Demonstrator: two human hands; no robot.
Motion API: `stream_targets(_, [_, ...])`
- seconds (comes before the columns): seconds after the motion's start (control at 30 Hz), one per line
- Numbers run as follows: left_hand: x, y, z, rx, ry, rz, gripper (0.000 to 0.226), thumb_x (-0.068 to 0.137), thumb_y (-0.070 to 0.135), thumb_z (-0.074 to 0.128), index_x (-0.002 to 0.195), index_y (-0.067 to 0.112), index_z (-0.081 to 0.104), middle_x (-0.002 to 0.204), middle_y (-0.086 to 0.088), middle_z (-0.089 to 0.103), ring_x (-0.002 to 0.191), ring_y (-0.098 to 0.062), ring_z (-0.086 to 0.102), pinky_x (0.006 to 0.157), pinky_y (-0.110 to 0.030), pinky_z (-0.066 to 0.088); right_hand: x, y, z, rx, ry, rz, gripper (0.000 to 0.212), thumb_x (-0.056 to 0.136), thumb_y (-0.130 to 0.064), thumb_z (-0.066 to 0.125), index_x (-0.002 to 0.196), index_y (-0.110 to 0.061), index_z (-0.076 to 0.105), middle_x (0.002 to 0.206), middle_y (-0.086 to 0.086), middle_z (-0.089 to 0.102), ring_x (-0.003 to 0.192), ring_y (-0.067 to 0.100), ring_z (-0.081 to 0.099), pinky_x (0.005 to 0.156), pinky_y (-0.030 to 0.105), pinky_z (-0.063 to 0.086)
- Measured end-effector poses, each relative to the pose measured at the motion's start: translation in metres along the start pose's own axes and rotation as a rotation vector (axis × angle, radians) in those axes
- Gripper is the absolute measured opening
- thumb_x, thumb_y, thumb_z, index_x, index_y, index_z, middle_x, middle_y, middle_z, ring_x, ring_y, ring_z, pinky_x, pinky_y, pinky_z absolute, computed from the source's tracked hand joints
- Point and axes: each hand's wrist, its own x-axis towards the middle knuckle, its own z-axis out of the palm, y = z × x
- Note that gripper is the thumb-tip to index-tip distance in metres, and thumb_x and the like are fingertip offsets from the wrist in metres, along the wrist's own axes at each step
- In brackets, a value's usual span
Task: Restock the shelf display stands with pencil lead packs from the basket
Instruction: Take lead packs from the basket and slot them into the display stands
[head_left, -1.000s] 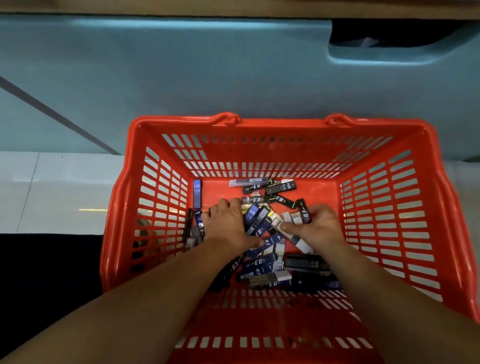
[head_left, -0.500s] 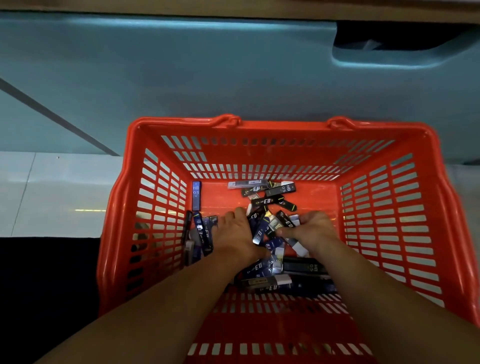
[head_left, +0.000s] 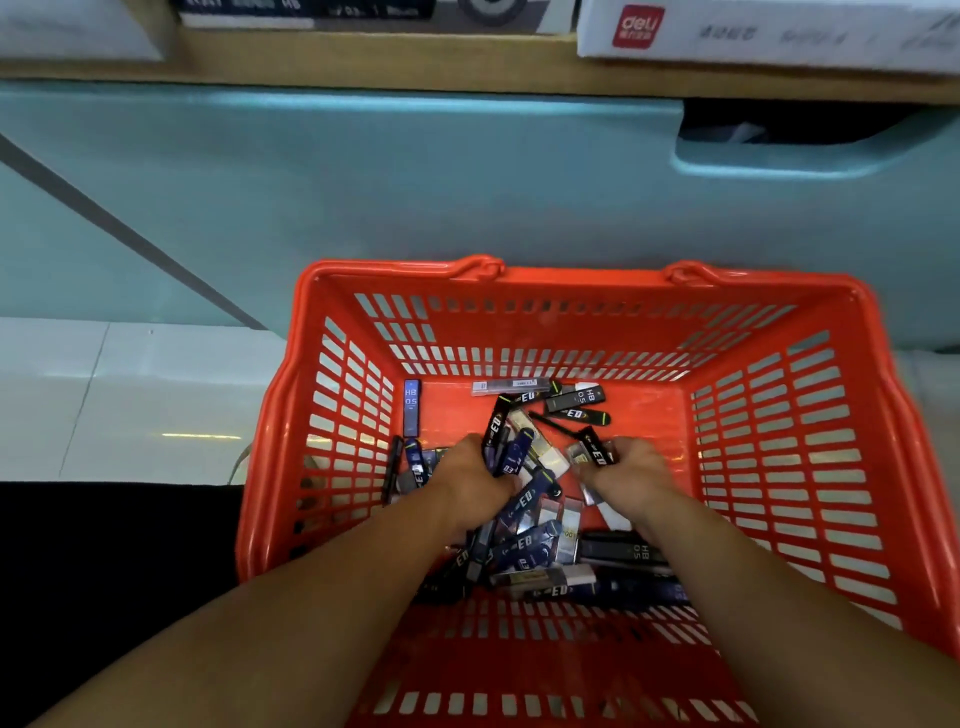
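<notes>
Orange plastic basket (head_left: 571, 275), one, fills the lower centre. Its floor holds a jumble of dark pencil lead packs (head_left: 530, 551), too many to count. Two hands reach in. The left hand (head_left: 470, 480) grips several, long axes pointing up the frame. The right hand (head_left: 628, 467) pinches one, tilted. One white box (head_left: 753, 31) sits on a wooden shelf (head_left: 363, 57), upper right.

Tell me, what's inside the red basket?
Lots of small lead packs lie piled on the basket floor, mostly dark. The left hand and right hand are inside too, each gripping packs. Packs under the hands and arms are hidden.
</notes>
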Motion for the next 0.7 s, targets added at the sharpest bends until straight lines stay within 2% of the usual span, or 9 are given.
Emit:
stream_targets(0.07, [-0.011,0.0,-0.008,-0.072,-0.009,-0.003,0.032,0.093,0.018,0.075,0.12,0.016,0.059,0.108,-0.002,0.071,0.094,-0.016,0.069,0.07,-0.022,0.054,-0.003,-0.001,0.004,0.013,0.02,-0.009,0.018,0.093,-0.023,0.074,0.106,-0.023,0.062,0.092,0.0,0.069,0.084,0.016,0.064,0.066,0.029,0.048])
stream_targets(0.13, [-0.022,0.0,-0.014,-0.133,-0.021,-0.022,0.028,0.096,0.016,0.072,0.119,0.016,0.056,0.107,-0.008,0.074,0.094,-0.025,0.074,0.075,-0.038,0.062,-0.007,-0.003,0.01,0.006,0.053,-0.02,0.023,0.093,-0.021,0.072,0.114,-0.018,0.064,0.088,0.001,0.069,0.079,0.016,0.063,0.062,0.028,0.044])
stream_targets(0.2, [-0.033,0.0,-0.018,-0.217,-0.037,-0.044,0.026,0.097,0.012,0.07,0.119,0.014,0.054,0.107,-0.014,0.075,0.088,-0.029,0.075,0.081,-0.047,0.064,-0.012,-0.008,0.016,0.004,0.047,-0.005,0.042,0.09,-0.014,0.073,0.13,-0.013,0.058,0.095,0.003,0.067,0.087,0.018,0.063,0.072,0.03,0.049])
stream_targets(0.27, [-0.044,0.0,-0.019,-0.286,-0.04,-0.073,0.025,0.099,0.016,0.069,0.119,0.015,0.055,0.105,-0.013,0.074,0.077,-0.024,0.072,0.063,-0.035,0.064,-0.016,-0.014,0.019,0.004,0.036,0.019,0.07,0.087,-0.011,0.078,0.147,-0.015,0.044,0.123,0.009,0.063,0.11,0.026,0.061,0.096,0.039,0.052])
stream_targets(0.33, [-0.053,0.001,-0.02,-0.317,-0.017,-0.101,0.024,0.099,0.022,0.069,0.118,0.016,0.056,0.098,-0.009,0.071,0.07,-0.018,0.065,0.045,-0.021,0.05,-0.02,-0.022,0.021,-0.011,0.038,0.026,0.082,0.085,-0.013,0.081,0.153,-0.017,0.037,0.142,0.011,0.055,0.126,0.031,0.055,0.102,0.039,0.047])
stream_targets(0.4, [-0.059,0.003,-0.021,-0.33,-0.005,-0.109,0.022,0.101,0.021,0.067,0.118,0.014,0.055,0.092,-0.008,0.066,0.07,-0.018,0.063,0.038,-0.016,0.042,-0.024,-0.027,0.025,-0.067,0.032,0.039,0.08,0.083,-0.014,0.083,0.15,-0.015,0.04,0.127,0.006,0.061,0.117,0.027,0.06,0.085,0.029,0.05])
stream_targets(0.47, [-0.064,0.007,-0.023,-0.36,-0.011,-0.099,0.021,0.102,0.017,0.064,0.119,0.011,0.054,0.088,-0.009,0.064,0.066,-0.018,0.06,0.035,-0.015,0.039,-0.024,-0.026,0.03,-0.146,0.051,0.041,0.07,0.083,-0.016,0.084,0.143,-0.016,0.048,0.106,-0.001,0.063,0.098,0.018,0.063,0.071,0.027,0.052])
stream_targets(0.63, [-0.071,0.008,-0.03,-0.327,-0.041,-0.111,0.011,0.1,0.009,0.057,0.109,0.004,0.056,0.071,-0.008,0.058,0.049,-0.016,0.052,0.037,-0.018,0.038,-0.026,-0.023,0.028,-0.109,0.024,0.032,0.058,0.09,-0.018,0.077,0.141,-0.015,0.048,0.109,0.002,0.063,0.097,0.018,0.062,0.075,0.03,0.054])
stream_targets(0.7, [-0.07,0.007,-0.029,-0.279,-0.022,-0.115,0.006,0.094,0.008,0.057,0.1,0.005,0.059,0.067,-0.007,0.054,0.045,-0.017,0.047,0.04,-0.022,0.039,-0.026,-0.021,0.024,-0.049,0.014,0.004,0.039,0.094,-0.021,0.073,0.127,-0.018,0.051,0.106,0.001,0.062,0.097,0.017,0.06,0.081,0.032,0.051])
